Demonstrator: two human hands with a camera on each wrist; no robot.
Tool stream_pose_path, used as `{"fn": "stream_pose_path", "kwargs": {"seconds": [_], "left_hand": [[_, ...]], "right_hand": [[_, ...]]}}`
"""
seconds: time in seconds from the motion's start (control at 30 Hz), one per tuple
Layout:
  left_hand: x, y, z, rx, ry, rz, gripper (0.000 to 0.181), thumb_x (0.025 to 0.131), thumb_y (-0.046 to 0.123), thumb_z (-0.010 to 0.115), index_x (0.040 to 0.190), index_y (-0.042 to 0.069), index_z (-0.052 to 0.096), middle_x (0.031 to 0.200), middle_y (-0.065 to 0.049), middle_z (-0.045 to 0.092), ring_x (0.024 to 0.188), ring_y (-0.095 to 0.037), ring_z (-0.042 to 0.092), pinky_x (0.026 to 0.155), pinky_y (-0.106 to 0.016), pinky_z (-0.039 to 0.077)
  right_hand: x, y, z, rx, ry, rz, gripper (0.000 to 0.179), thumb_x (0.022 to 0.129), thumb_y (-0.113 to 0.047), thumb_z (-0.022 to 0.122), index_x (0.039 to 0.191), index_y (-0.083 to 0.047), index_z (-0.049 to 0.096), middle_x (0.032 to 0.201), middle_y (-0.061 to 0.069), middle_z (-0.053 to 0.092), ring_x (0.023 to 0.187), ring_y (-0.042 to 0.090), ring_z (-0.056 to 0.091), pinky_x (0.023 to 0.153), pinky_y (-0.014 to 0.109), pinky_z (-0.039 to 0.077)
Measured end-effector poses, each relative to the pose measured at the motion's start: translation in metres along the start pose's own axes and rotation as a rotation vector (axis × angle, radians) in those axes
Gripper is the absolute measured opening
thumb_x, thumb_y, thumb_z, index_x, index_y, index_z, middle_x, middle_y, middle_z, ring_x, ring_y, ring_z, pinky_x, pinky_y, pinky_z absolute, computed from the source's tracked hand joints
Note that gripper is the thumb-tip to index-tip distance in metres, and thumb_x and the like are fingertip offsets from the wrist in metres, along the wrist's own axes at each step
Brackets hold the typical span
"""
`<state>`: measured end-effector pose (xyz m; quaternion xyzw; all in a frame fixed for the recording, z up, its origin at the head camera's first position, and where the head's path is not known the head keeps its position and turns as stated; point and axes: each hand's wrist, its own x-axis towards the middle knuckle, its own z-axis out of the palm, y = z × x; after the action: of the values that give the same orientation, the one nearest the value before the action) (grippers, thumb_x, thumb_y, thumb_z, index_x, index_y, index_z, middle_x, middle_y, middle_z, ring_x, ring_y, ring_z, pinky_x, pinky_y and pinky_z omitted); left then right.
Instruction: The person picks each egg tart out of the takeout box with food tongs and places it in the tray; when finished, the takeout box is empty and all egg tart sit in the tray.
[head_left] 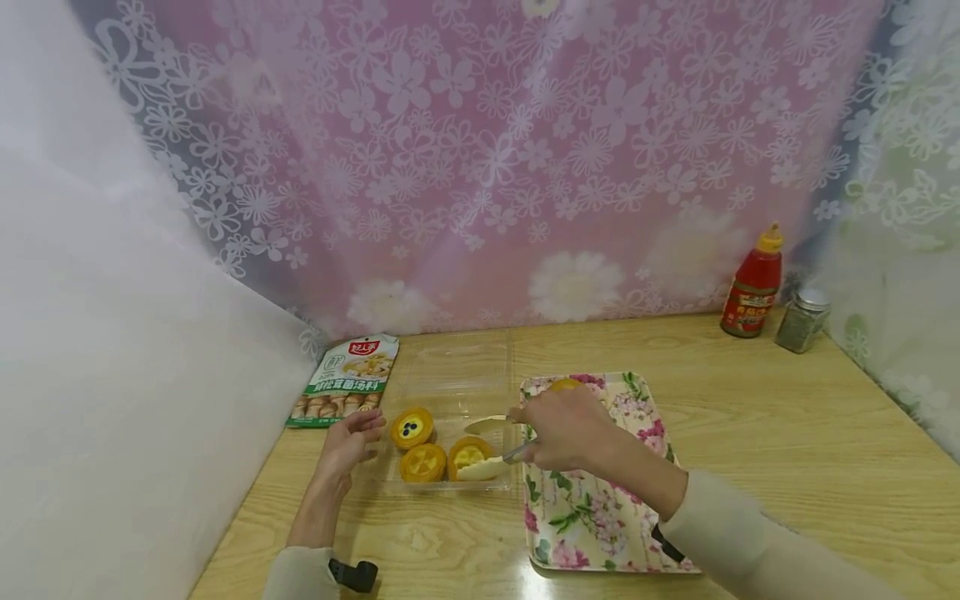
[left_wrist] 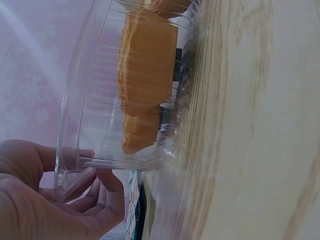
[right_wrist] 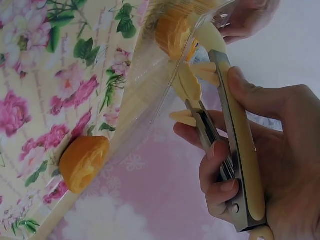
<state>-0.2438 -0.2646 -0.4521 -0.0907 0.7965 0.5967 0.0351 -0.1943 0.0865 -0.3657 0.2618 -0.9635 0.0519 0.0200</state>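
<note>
One container (left_wrist: 100, 75) is pinched by left hand (head_left: 345, 447), tongs (right_wrist: 242, 150) gripped by right hand (head_left: 566, 427); packet (head_left: 348, 379) parked beyond left fingers (head_left: 370, 417), tray (head_left: 555, 517) below right.

Head view high, wrist views close

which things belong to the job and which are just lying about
Likely in use: tongs in the right hand; filled tarts; clear container, held by the left hand; floral tray

Probably just lying about: food packet; red bottle; lidded jar
</note>
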Motion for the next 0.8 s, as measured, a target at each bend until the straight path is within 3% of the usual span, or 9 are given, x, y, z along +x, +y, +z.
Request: {"fn": "stream_pose_path", "kwargs": {"seconds": [0.13,0.23,0.4,0.6,0.73,0.8], "left_hand": [[0.001,0.000,0.001,-0.002,0.005,-0.001,0.044,0.104,-0.002,0.052,0.148,-0.004,0.051,0.142,-0.027,0.056,0.124,-0.040,0.056,0.089,-0.043,0.056],[0.001,0.000,0.000,0.002,0.004,-0.003,0.044,0.105,0.000,0.053,0.148,-0.005,0.051,0.142,-0.027,0.056,0.124,-0.040,0.056,0.091,-0.045,0.055],[0.000,0.001,0.000,0.008,-0.003,-0.003,0.043,0.106,0.001,0.052,0.149,-0.005,0.050,0.143,-0.028,0.055,0.126,-0.041,0.055,0.092,-0.046,0.055],[0.000,0.002,-0.001,0.007,0.000,0.001,0.043,0.105,0.000,0.052,0.148,-0.005,0.051,0.143,-0.028,0.055,0.126,-0.041,0.055,0.093,-0.048,0.055],[0.000,0.000,0.000,0.004,0.002,-0.004,0.043,0.105,0.000,0.052,0.148,-0.005,0.051,0.143,-0.027,0.056,0.126,-0.041,0.055,0.092,-0.047,0.055],[0.000,-0.001,0.000,0.005,0.003,-0.005,0.044,0.105,-0.001,0.052,0.149,-0.005,0.051,0.143,-0.027,0.056,0.126,-0.041,0.055,0.092,-0.046,0.055]], "right_hand": [[0.001,-0.002,0.004,-0.044,0.062,-0.017,0.046,0.091,-0.043,0.080,0.132,-0.022,0.074,0.091,0.000,0.075,0.049,0.010,0.028,0.043,0.025,0.021],[0.002,-0.001,0.006,-0.051,0.077,-0.011,0.051,0.090,-0.047,0.080,0.133,-0.020,0.073,0.100,0.003,0.077,0.048,0.010,0.029,0.043,0.025,0.023],[0.003,-0.001,0.006,-0.014,0.039,0.035,0.061,0.087,-0.051,0.081,0.138,-0.021,0.069,0.114,0.004,0.076,0.048,0.009,0.028,0.043,0.024,0.024],[0.005,-0.006,0.005,-0.009,-0.008,0.057,0.062,0.086,-0.046,0.083,0.139,-0.019,0.069,0.118,0.004,0.076,0.050,0.011,0.033,0.044,0.026,0.025],[0.007,-0.013,0.009,-0.062,-0.013,0.057,0.058,0.084,-0.044,0.085,0.133,-0.017,0.071,0.113,0.003,0.075,0.055,0.012,0.044,0.046,0.026,0.032],[0.008,-0.015,0.011,-0.086,0.009,0.052,0.054,0.084,-0.044,0.086,0.127,-0.015,0.073,0.101,0.002,0.074,0.054,0.012,0.044,0.046,0.025,0.033]]}}
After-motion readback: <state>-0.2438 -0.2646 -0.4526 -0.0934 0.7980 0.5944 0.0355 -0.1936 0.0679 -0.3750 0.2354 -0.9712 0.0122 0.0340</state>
